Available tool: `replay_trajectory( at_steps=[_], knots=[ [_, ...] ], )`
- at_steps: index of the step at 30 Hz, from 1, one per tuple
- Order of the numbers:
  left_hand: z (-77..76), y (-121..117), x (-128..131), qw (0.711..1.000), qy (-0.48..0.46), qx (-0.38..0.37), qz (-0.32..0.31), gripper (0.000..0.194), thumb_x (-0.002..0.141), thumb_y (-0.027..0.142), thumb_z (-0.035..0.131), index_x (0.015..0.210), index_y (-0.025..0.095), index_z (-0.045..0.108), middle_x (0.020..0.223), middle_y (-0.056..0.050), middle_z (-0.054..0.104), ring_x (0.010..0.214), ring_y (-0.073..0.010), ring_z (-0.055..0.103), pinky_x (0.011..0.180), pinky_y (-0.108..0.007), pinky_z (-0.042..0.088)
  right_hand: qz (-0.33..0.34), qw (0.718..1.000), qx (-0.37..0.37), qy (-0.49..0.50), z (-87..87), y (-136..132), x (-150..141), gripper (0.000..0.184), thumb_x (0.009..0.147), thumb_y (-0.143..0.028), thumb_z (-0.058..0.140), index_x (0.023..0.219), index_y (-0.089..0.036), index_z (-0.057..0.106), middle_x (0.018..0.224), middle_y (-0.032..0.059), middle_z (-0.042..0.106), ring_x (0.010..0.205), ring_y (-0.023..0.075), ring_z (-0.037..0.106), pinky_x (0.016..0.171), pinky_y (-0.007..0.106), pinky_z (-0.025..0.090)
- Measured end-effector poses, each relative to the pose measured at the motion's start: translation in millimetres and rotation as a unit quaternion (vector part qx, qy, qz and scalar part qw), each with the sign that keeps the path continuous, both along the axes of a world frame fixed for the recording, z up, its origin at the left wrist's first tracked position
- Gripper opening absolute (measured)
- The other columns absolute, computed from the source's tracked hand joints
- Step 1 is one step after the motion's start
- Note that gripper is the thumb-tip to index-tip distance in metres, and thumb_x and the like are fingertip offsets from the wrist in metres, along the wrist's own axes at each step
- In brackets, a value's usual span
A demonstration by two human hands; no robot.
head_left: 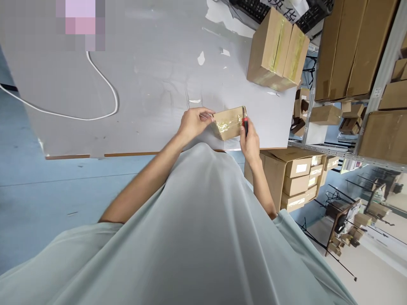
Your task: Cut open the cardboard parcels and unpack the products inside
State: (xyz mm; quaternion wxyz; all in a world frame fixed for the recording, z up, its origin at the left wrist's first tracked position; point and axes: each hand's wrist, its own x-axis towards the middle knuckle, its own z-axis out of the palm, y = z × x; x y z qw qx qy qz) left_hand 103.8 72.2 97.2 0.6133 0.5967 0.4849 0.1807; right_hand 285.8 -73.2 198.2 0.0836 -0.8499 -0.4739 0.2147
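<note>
A small cardboard box [229, 123] with shiny clear tape across it sits near the front edge of the table. Thumb and fingers of my left hand [193, 122] pinch its left upper corner. My right hand [250, 142] is closed around a utility knife [245, 123] with a red and black handle. The knife's metal end lies against the box's right end; whether it has gone into the cardboard I cannot tell.
Two taped cardboard boxes [276, 51] stand at the table's back right, beside a black keyboard [251, 9]. Paper scraps [201, 58] lie on the grey table [152, 84]. A white cable [116, 99] curves across its left. Right of it are box-filled shelves [378, 91] and a large open carton [273, 173].
</note>
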Motion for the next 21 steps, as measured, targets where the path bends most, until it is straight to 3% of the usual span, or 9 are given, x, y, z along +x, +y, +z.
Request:
replay_trajectory(
  at_steps=[3, 6, 14, 21],
  knots=[
    [-3.4, 0, 2, 0.999, -0.029, -0.031, 0.009, 0.029, 0.085, 0.022, 0.083, 0.113, 0.02, 0.091, 0.097, -0.005, 0.083, 0.088, -0.0212, 0.077, 0.092, -0.034, 0.062, 0.078, 0.995, -0.042, 0.043, 5.8, -2, -23, 0.057, 0.123, -0.042, 0.034, 0.176, -0.027, 0.045, 0.16, 0.0125, 0.072, 0.139, 0.0299, 0.074, 0.112, 0.042, 0.061],
    [-6.5, 0, 5, 0.997, -0.051, -0.058, 0.017, 0.03, 0.084, 0.018, 0.079, 0.113, 0.017, 0.09, 0.097, -0.005, 0.083, 0.089, -0.0207, 0.077, 0.094, -0.034, 0.063, 0.107, 0.99, -0.086, 0.041, 7.0, 1, -36, 0.056, 0.123, -0.039, 0.038, 0.176, -0.027, 0.048, 0.151, 0.0118, 0.078, 0.132, 0.0307, 0.077, 0.107, 0.041, 0.063],
    [-18.9, -2, 13, 0.996, -0.046, -0.056, 0.044, 0.033, 0.079, 0.016, 0.078, 0.11, 0.017, 0.089, 0.095, -0.004, 0.082, 0.089, -0.0206, 0.076, 0.092, -0.032, 0.064, 0.13, 0.981, -0.144, 0.002, 17.3, 10, -36, 0.057, 0.121, -0.035, 0.04, 0.177, -0.03, 0.049, 0.145, 0.0114, 0.08, 0.126, 0.0319, 0.079, 0.105, 0.043, 0.064],
    [-24.2, -6, 16, 0.996, -0.051, -0.046, 0.05, 0.034, 0.079, 0.019, 0.077, 0.111, 0.019, 0.09, 0.094, -0.005, 0.084, 0.087, -0.021, 0.077, 0.089, -0.033, 0.065, 0.126, 0.969, -0.212, -0.019, 39.0, 21, -51, 0.058, 0.121, -0.03, 0.039, 0.179, -0.027, 0.043, 0.144, 0.0135, 0.08, 0.127, 0.0329, 0.078, 0.107, 0.044, 0.062]
  ],
)
